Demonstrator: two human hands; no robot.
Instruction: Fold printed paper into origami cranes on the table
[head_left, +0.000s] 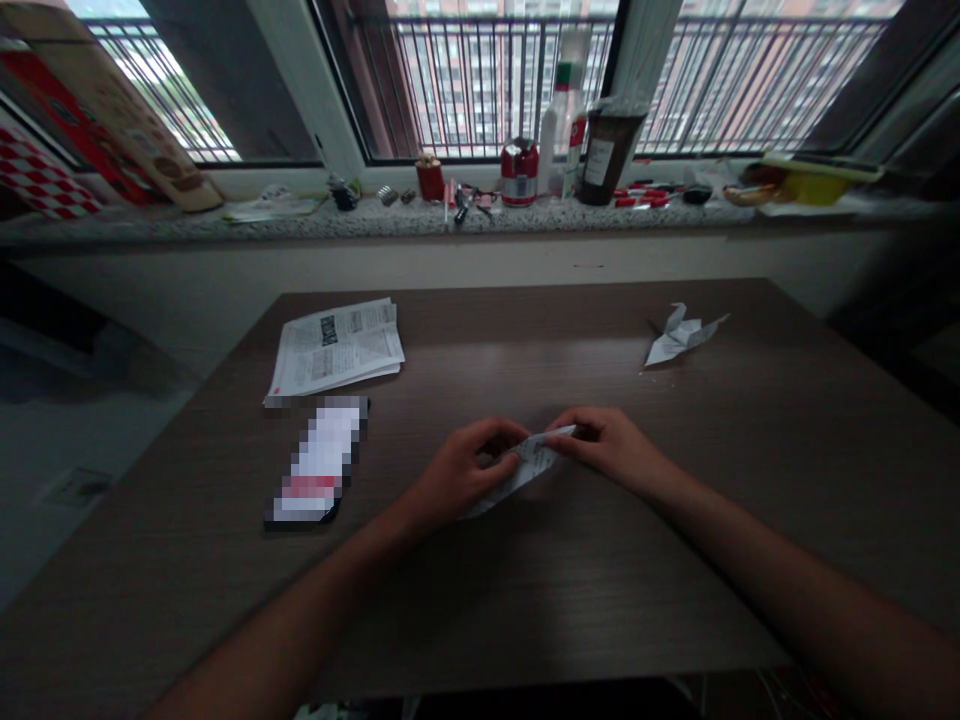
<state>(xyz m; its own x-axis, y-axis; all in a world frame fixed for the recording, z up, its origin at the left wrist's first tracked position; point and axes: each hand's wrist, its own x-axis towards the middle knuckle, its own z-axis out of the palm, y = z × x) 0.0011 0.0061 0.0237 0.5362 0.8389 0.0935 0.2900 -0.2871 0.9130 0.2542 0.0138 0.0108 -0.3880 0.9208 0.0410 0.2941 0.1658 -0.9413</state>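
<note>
Between my hands is a narrow folded piece of printed paper (534,458), held tilted just over the brown table (555,600). My left hand (472,465) pinches it along its left part, thumb in front and fingers behind. At its upper right end, my right hand (600,438) pinches the paper between thumb and fingers. The lower left tip of the paper sticks out beneath my left hand. A finished paper crane (679,335) of printed paper sits at the back right of the table.
Folded printed sheets (337,350) lie at the back left, with a phone (319,465), its screen blurred, in front of them. On the granite windowsill (420,225) stand a red can (519,175), a clear bottle (555,140), a dark drink cup (604,155) and small clutter.
</note>
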